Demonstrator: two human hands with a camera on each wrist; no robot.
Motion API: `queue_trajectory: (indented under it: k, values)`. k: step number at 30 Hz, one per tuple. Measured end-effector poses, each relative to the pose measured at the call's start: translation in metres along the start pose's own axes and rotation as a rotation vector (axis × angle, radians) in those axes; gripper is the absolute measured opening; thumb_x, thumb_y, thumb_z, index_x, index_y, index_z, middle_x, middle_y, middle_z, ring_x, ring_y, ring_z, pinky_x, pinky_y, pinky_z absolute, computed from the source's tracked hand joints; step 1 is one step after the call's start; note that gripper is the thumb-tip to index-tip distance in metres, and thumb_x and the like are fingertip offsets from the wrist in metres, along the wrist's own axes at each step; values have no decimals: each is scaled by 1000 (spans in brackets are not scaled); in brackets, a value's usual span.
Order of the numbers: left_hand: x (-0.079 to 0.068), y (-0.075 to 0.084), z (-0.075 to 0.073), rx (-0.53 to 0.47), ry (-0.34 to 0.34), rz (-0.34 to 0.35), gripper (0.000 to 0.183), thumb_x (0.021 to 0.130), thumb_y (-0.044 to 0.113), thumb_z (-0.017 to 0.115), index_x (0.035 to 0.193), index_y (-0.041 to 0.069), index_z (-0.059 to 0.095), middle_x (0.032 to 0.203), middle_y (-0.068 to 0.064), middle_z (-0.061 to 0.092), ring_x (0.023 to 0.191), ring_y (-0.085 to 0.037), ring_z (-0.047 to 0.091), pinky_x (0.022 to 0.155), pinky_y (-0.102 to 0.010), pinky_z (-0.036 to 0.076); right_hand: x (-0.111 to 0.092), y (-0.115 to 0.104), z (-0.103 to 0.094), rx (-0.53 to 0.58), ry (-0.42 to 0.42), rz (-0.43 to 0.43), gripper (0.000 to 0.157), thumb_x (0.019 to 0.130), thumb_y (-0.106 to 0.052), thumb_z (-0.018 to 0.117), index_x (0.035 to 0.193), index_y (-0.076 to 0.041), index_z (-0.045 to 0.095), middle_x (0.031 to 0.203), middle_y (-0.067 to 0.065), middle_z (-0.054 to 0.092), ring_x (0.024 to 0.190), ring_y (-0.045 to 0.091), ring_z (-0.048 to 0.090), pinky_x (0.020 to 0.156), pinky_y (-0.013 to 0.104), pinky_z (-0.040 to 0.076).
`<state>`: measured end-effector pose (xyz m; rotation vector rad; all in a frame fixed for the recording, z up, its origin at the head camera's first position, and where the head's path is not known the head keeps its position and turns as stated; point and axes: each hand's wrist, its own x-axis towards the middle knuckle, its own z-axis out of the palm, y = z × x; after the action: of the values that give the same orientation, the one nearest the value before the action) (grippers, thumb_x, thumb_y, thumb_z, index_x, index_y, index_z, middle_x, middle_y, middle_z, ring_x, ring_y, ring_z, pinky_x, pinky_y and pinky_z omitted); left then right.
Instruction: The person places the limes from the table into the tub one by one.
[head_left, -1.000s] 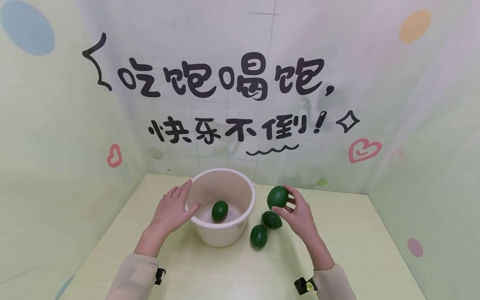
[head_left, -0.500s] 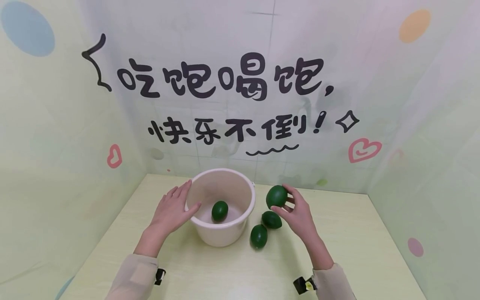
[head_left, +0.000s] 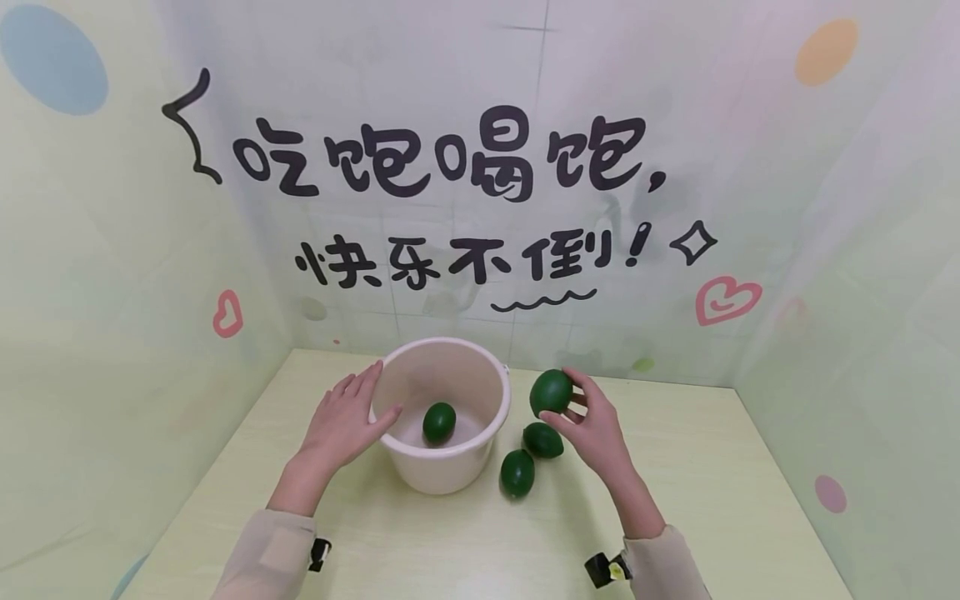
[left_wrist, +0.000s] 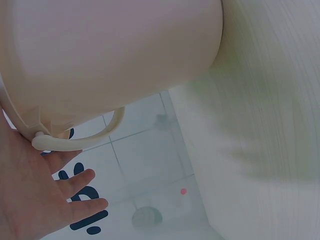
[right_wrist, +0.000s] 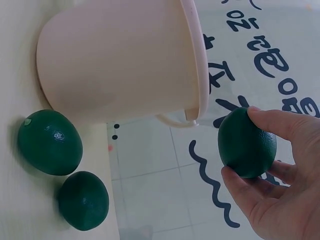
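A pale pink bucket (head_left: 442, 471) stands upright on the table with one dark green lime (head_left: 439, 423) lying inside. My left hand (head_left: 341, 421) rests on its left rim, the thumb reaching over the edge. The left wrist view shows several fingers (left_wrist: 85, 205) straight and spread beside the white bucket handle (left_wrist: 75, 144). Right of the bucket, my right hand (head_left: 600, 429) pinches another lime (right_wrist: 247, 142) between thumb and fingers. It is raised, level with the bucket's rim. Below it two more limes lie on the table, a farther one (head_left: 543, 440) and a nearer one (head_left: 517, 473).
The light wooden table (head_left: 480, 550) ends at a printed back wall (head_left: 480, 325) with black lettering. Pale side walls, one with a red heart (head_left: 228, 314), close in left and right. Both sleeves (head_left: 266, 550) carry small black devices at the wrists.
My right hand has drifted slightly left with its lime, towards the bucket. The left hand, the bucket and the other limes stay put.
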<state>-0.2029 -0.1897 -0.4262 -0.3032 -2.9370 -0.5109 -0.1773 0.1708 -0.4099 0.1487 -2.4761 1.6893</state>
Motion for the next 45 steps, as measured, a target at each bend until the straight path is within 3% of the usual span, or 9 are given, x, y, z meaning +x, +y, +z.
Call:
queue_trajectory:
  k: [45]
  values:
    - [-1, 1, -1, -10, 11, 3, 83, 96, 54, 51, 157, 4, 25, 159, -19, 37, 141, -48, 36, 114, -68, 31, 6, -16, 18, 62, -14, -39, 76, 81, -7, 82, 147, -6, 44, 147, 16, 48, 124, 37, 58, 96, 37, 56]
